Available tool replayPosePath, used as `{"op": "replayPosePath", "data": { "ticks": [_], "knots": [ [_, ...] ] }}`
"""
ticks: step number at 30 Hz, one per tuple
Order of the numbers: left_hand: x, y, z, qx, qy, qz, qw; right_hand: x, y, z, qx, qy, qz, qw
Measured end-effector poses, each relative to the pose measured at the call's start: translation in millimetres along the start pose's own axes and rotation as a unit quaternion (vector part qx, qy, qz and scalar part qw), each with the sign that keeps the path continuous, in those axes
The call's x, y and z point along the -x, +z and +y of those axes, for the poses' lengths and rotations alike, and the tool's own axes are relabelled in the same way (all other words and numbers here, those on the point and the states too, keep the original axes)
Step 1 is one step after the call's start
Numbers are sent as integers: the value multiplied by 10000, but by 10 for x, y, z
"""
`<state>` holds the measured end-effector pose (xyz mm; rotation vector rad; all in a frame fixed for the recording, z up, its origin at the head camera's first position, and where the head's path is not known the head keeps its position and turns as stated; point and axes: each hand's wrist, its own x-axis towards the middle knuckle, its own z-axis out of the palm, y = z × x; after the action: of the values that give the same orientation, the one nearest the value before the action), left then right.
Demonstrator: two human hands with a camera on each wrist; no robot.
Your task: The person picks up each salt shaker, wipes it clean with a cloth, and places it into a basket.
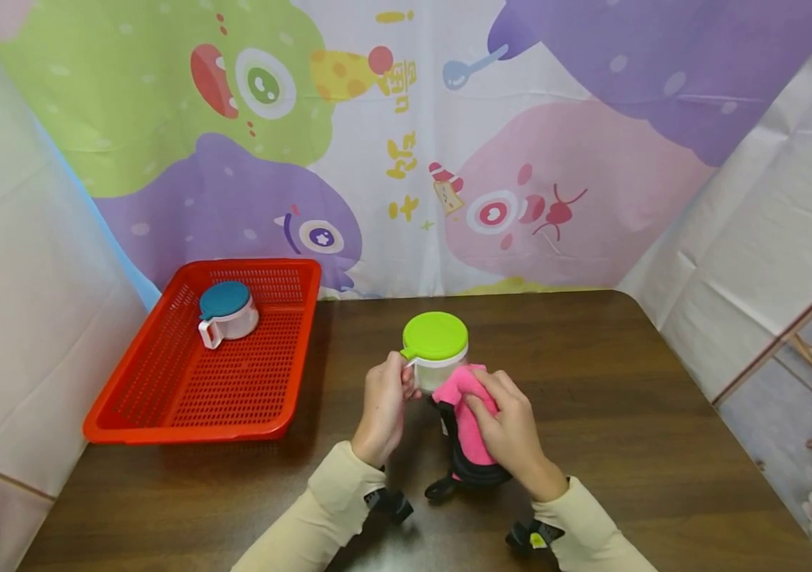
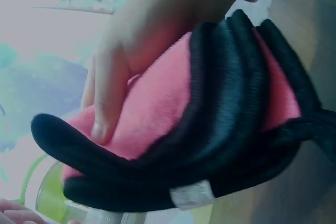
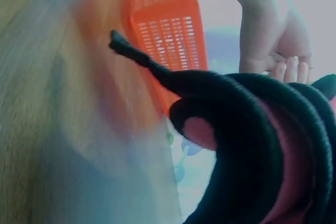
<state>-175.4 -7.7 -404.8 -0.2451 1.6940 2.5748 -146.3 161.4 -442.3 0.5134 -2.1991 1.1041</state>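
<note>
In the head view, my left hand (image 1: 383,407) grips the handle of a clear seasoning jar (image 1: 431,376) with a lime-green lid (image 1: 436,335). The jar is upright. My right hand (image 1: 513,427) holds a folded pink cloth (image 1: 476,433) with black edging against the jar's front right side. Part of the jar is hidden behind the cloth. Close up in the left wrist view, the cloth (image 2: 163,95) shows its black borders and a small white tag (image 2: 192,194). A black loop (image 3: 131,51) hangs off it in the right wrist view.
A red plastic basket (image 1: 284,425) stands at the left of the brown wooden table (image 1: 613,381). Inside it sits a second jar (image 1: 240,323) with a blue lid. A curtain (image 1: 406,262) with cartoon monsters hangs behind the table.
</note>
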Motion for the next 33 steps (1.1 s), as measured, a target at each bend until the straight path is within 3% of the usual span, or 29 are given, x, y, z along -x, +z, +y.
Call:
{"op": "replayPosePath", "data": {
  "ticks": [5, 9, 21, 33],
  "knots": [
    [0, -1, -7, -19, 5, 22, 10000, -57, -35, -6, -459, 355, 349, 9977],
    [9, 0, -13, -131, -8, 33, 9999, -133, -76, -13, -517, 475, 456, 9965],
    [-32, -4, -19, -191, 78, 81, 9998, -321, -90, -51, -333, -62, 492, 9982],
    [-42, 29, -44, -163, 86, 278, 9994, -309, -21, -129, -96, -352, 407, 9985]
  ]
}}
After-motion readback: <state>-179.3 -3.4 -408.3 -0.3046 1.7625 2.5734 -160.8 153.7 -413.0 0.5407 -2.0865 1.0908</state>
